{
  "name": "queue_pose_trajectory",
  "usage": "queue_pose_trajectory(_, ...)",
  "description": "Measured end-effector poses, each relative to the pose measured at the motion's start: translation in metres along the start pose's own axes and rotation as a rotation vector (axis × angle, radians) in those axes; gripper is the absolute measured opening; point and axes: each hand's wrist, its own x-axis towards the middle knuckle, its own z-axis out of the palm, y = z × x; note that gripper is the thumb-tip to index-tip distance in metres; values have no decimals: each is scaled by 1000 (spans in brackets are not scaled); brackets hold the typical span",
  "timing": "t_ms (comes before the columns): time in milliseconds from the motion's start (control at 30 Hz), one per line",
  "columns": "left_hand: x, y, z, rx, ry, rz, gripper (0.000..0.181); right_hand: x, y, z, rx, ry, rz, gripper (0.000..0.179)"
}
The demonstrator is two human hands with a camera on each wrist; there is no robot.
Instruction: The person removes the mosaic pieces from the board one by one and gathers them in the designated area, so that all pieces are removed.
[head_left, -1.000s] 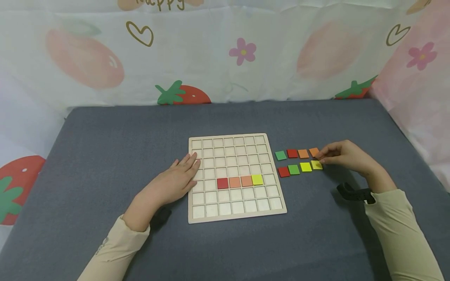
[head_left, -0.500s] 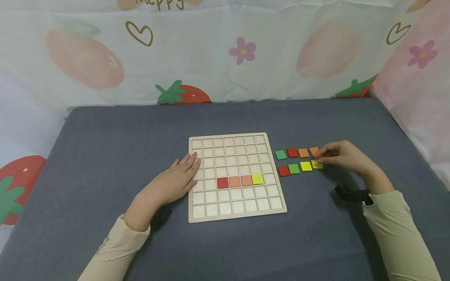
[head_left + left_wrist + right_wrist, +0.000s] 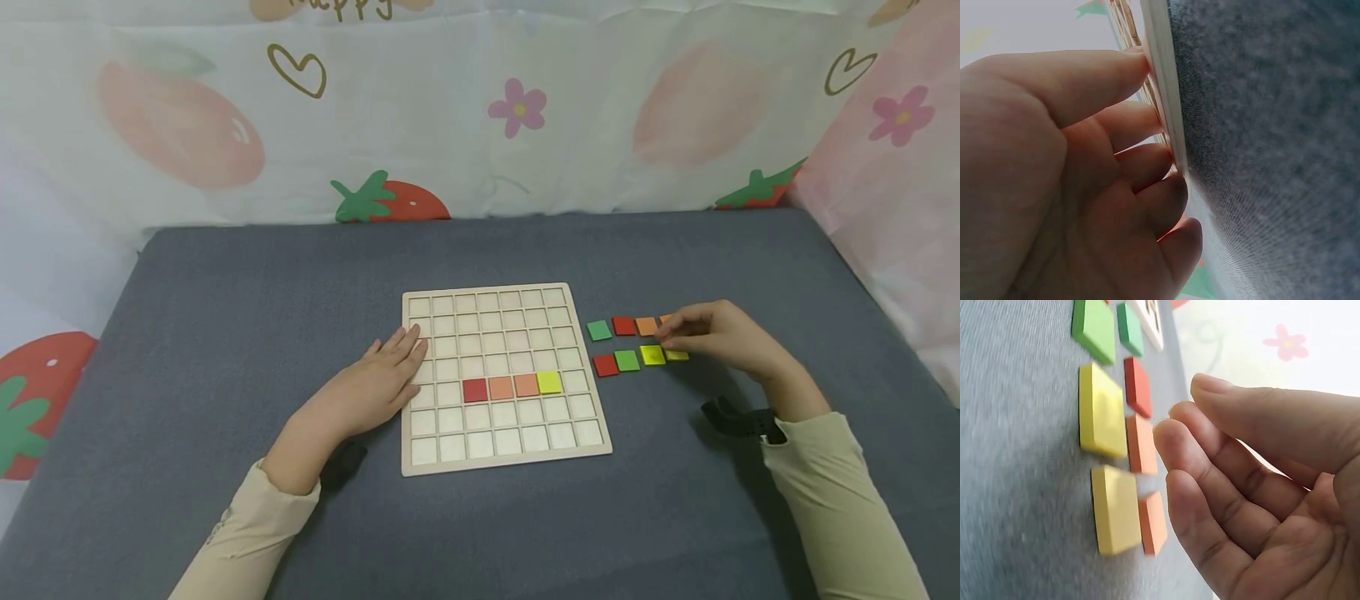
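A pale wooden grid board [image 3: 465, 464] lies on the cloth in the head view, with a red tile [image 3: 475, 390], two orange tiles and a yellow tile [image 3: 549, 382] side by side in one row. My left hand [image 3: 375, 385] rests its spread fingers on the board's left rim; in the left wrist view, the fingertips meet the board edge [image 3: 1166, 81]. Over the loose tiles hovers my right hand [image 3: 723, 337], fingers gently bent and holding nothing. Beneath it in the right wrist view lie two yellow tiles [image 3: 1102, 412] and two orange tiles [image 3: 1141, 444].
Right of the board, the loose tiles form two rows, including a green tile [image 3: 599, 331], two red tiles [image 3: 606, 365] and a light green tile [image 3: 627, 361]. Grey cloth [image 3: 262, 283] covers the table. A printed curtain [image 3: 585, 150] hangs behind it.
My right hand has shifted slightly left, from the rightmost loose tiles toward the neighbouring yellow tile. My left hand keeps its place on the board.
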Motion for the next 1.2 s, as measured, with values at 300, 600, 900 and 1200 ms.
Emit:
queue_pose_trajectory(300, 0, 1, 0, -5, 3, 3, 54, 5, -14, 11, 44, -46, 11, 15)
queue_pose_trajectory(600, 0, 1, 0, -16, 1, -4, 55, 11, -25, 23, 83, -89, 8, 15)
queue_pose_trajectory(900, -1, 0, 0, -13, 9, 1, 55, 21, -37, 36, 110, -137, -31, 14)
queue_pose_trajectory(1200, -1, 0, 0, -13, 8, -3, 55, 30, -47, 48, 140, -181, -94, 14)
